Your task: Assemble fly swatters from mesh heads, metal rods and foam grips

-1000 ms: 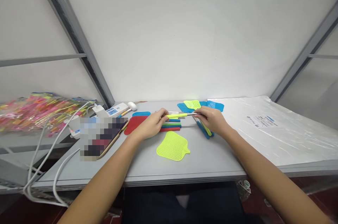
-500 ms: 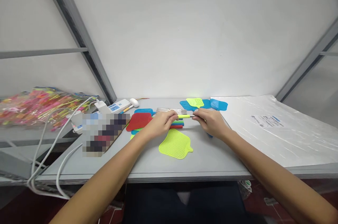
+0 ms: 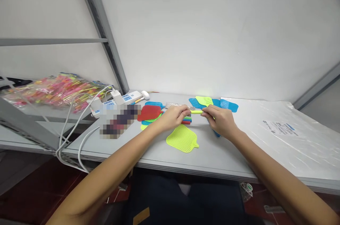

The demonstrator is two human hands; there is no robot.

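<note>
My left hand (image 3: pixel 175 116) is closed around a yellow-green fly swatter handle (image 3: pixel 196 112), just above the table. Its fingers grip the left part of the handle. My right hand (image 3: pixel 220 119) pinches the handle's right end, where a thin metal rod enters it; the rod is mostly hidden by the fingers. Below the hands lies a loose yellow-green swatter head (image 3: pixel 182 138) with a mesh face. Under my left hand are blue, green and red handles (image 3: pixel 187 120), partly covered. Several metal rods (image 3: pixel 170 105) lie behind it.
A red swatter head (image 3: pixel 150 113) lies over blue and green ones at left. Further blue heads (image 3: pixel 228 105) and a yellow-green one (image 3: pixel 204 101) are at the back. A power strip (image 3: pixel 131 96), cables, bagged colourful items (image 3: pixel 63 90) and a white wrapped package (image 3: pixel 265 147) flank them.
The view has turned left. My right hand has come up against the handle's end, so the short stretch of metal rod seen before is now nearly hidden. Both hands keep their grip.
</note>
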